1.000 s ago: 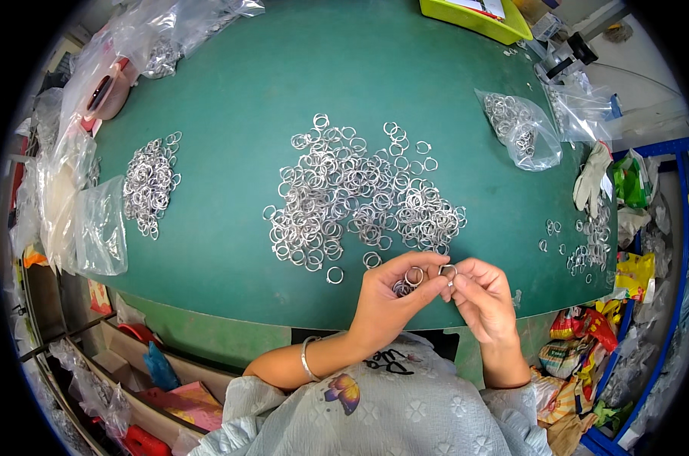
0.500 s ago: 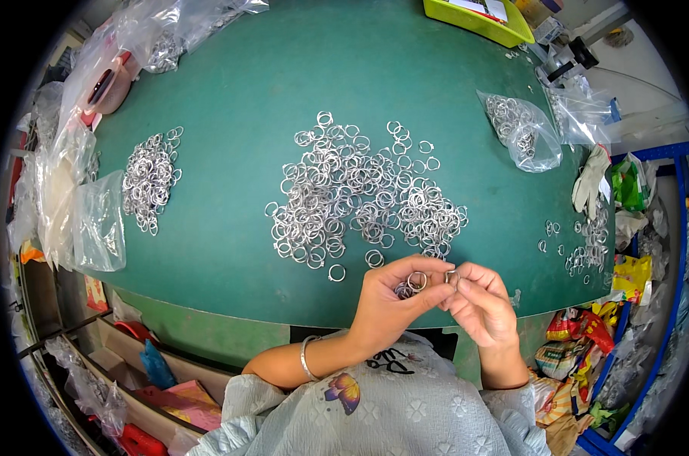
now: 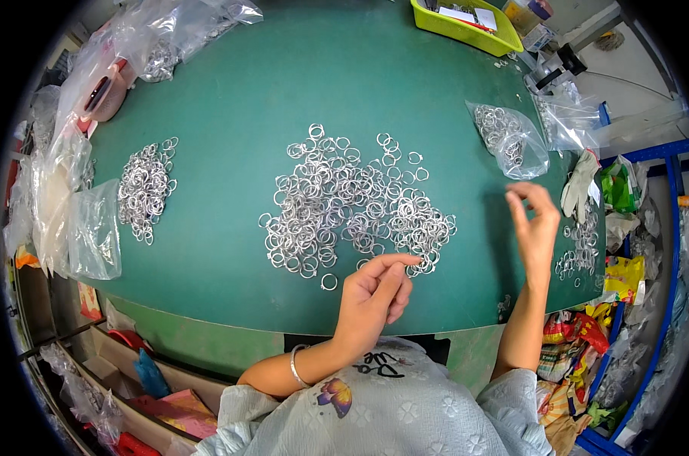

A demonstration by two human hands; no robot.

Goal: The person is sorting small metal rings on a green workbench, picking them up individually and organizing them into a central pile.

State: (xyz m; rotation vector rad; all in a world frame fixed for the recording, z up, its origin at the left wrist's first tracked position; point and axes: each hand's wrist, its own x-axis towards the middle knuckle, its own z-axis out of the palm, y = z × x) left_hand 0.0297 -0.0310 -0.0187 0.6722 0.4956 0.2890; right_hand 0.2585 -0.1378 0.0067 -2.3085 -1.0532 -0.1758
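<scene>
My left hand (image 3: 375,296) is over the table's near edge, in front of a big spread pile of silver metal rings (image 3: 337,197). Its thumb and index finger press together at the pile's edge and the other fingers curl in; what they hold, if anything, is hidden. One loose ring (image 3: 328,282) lies just left of it. My right hand (image 3: 537,224), slightly blurred, is raised at the right, below a clear plastic bag of rings (image 3: 508,140). Its thumb and index finger are apart, with nothing visible between them.
The green table (image 3: 230,99) holds a smaller ring pile (image 3: 145,190) at left and scattered rings (image 3: 581,247) at right, near a white glove (image 3: 580,182). Plastic bags (image 3: 94,228) and a pink container (image 3: 109,99) line the left edge. A yellow-green basket (image 3: 466,30) stands far right.
My hands were together handling a ring, with several rings in the left. The right hand has moved away, up and right; the left has shifted slightly left, and its rings no longer show.
</scene>
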